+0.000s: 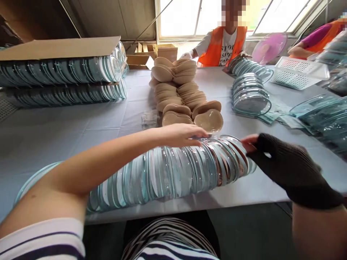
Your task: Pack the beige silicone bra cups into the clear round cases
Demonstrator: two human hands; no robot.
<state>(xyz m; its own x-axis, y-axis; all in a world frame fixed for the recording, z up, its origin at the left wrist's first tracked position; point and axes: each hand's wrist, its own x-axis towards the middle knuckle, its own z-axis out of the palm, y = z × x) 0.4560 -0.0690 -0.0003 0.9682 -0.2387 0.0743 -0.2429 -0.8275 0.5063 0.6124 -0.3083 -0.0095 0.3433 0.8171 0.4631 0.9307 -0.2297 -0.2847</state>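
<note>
Under the bare left hand (180, 134), a long row of clear, teal-tinted plastic clamshell cases (168, 173) lay on its side along the near edge of the pale grey table (67, 126). That hand rested palm down on the row's upper side, fingers stretched out and close together. The right hand (273, 155), in a dark fingerless knit glove, met the row's right end, its bare fingertips touching the last case; whether it pinched the case could not be told. Just beyond the left hand sat piles of beige moulded cups (184, 97). Farther off, beyond the right hand, were more clear case stacks (249, 95), a white perforated basket (298, 72), and a person in an orange vest (222, 45).
</note>
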